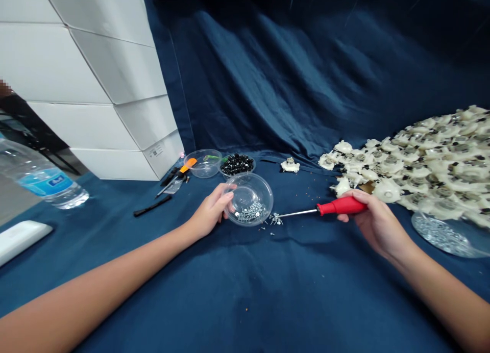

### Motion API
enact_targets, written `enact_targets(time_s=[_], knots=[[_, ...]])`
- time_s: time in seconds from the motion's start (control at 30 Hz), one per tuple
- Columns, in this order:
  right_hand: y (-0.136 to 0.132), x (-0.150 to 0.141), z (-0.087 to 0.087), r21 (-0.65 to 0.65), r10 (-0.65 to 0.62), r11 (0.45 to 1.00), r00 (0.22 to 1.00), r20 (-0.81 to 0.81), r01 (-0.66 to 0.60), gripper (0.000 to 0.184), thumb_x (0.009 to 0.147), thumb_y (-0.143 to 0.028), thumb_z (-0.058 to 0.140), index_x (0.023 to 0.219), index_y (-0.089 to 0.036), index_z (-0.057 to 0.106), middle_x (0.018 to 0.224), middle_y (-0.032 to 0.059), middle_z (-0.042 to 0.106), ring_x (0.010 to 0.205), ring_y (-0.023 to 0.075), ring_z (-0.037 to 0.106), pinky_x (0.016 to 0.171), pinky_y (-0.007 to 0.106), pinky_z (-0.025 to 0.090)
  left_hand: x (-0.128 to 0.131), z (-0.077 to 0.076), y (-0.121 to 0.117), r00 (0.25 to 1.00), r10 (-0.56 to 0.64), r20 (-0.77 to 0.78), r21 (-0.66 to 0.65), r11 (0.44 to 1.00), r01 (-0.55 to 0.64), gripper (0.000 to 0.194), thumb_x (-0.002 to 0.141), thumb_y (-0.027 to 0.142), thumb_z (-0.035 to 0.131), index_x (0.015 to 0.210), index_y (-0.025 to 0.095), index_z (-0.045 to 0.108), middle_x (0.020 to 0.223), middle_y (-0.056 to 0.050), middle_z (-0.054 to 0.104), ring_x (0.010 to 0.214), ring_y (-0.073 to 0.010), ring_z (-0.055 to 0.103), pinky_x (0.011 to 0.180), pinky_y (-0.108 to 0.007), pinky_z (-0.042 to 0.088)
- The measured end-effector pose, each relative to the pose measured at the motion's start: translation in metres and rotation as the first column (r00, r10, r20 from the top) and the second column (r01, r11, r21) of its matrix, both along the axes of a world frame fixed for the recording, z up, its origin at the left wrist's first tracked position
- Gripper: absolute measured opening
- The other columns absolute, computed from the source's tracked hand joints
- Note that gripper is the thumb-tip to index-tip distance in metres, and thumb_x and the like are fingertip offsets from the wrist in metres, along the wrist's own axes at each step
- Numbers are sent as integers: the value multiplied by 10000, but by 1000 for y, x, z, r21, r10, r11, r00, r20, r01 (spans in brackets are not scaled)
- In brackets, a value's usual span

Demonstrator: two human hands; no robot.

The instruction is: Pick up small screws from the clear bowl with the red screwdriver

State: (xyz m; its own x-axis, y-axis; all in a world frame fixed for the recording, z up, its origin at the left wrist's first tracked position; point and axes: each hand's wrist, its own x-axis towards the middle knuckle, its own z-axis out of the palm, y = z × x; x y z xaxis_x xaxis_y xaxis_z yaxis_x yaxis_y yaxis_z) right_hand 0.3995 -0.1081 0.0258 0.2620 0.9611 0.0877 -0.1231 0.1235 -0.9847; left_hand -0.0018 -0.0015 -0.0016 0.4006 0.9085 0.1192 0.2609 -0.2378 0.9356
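My left hand (211,209) grips the rim of a clear plastic bowl (248,187), which is tilted toward me with many small silver screws (250,212) gathered at its lower side. In my right hand (373,218) is a screwdriver (340,205) with a red handle, its shaft pointing left. A cluster of screws (276,219) sits at the screwdriver's tip, just right of the bowl; a few loose ones lie on the blue cloth below. Whether those screws cling to the tip or only touch it, I cannot tell.
Behind the bowl stand a dish of black parts (237,164) and a clear dish (202,164). An orange-handled screwdriver (187,166) lies left. Cream plastic parts (429,159) pile up right, near a bag of screws (440,235). White boxes (126,123) and a water bottle (49,182) are left.
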Motion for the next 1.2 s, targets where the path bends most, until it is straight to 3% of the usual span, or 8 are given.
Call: enact_targets(time_s=[0.2, 0.3, 0.43, 0.6, 0.7, 0.93, 1.2], knots=[[-11, -22, 4, 11, 155, 988, 987, -50, -155, 311, 1033, -522, 707, 1079, -242, 835, 961, 74, 795, 855, 255, 720, 754, 338, 588, 1, 2, -1, 1000, -9, 0, 1, 1000, 9, 631, 1056, 654, 487, 1465, 175, 529, 843, -33, 716, 634, -163, 632, 459, -219, 449], [-14, -29, 2, 10, 143, 990, 988, 55, -144, 288, 1009, -530, 763, 1120, -269, 816, 962, 65, 815, 898, 271, 735, 788, 342, 577, 0, 0, 0, 1000, -16, 1, 2, 1000, 16, 640, 1058, 661, 488, 1472, 174, 527, 849, -33, 719, 637, -164, 633, 461, -221, 455], [-12, -26, 1, 19, 79, 997, 997, 24, -80, 293, 1008, -542, 752, 1084, -265, 811, 930, 66, 817, 860, 270, 739, 744, 342, 578, -1, -1, 1, 1000, -18, 5, -3, 1000, 18, 642, 1058, 661, 494, 1477, 175, 525, 852, -31, 719, 643, -165, 635, 458, -221, 450], [-9, -20, -1, 8, 115, 993, 991, 68, -116, 338, 1036, -571, 710, 1146, -265, 802, 994, 76, 831, 873, 249, 723, 774, 327, 578, -1, -1, 0, 1000, -23, 6, 1, 1000, 23, 645, 1059, 659, 489, 1481, 173, 521, 853, -32, 718, 641, -162, 632, 458, -220, 449], [-11, -22, -1, 25, 104, 994, 982, 155, -109, 317, 1011, -571, 752, 1121, -279, 809, 965, 58, 822, 858, 258, 712, 786, 341, 570, 0, -1, 0, 1000, -22, 1, 1, 1000, 22, 641, 1060, 658, 491, 1481, 176, 522, 860, -33, 720, 642, -162, 635, 461, -221, 451], [-11, -17, 4, 29, 100, 995, 995, 6, -100, 273, 1001, -503, 742, 1027, -253, 850, 919, 62, 780, 824, 242, 685, 759, 318, 574, 0, 0, 0, 1000, -25, 0, 4, 1000, 25, 630, 1059, 653, 497, 1470, 176, 526, 860, -37, 725, 645, -162, 640, 458, -219, 444], [-3, -3, -4, 8, 38, 999, 993, 109, -40, 191, 963, -409, 768, 890, -242, 826, 813, 31, 751, 692, 220, 677, 672, 319, 555, 0, 1, 0, 1000, -17, -14, 5, 1000, 17, 645, 1054, 662, 490, 1474, 175, 526, 851, -29, 723, 643, -164, 635, 462, -218, 457]])
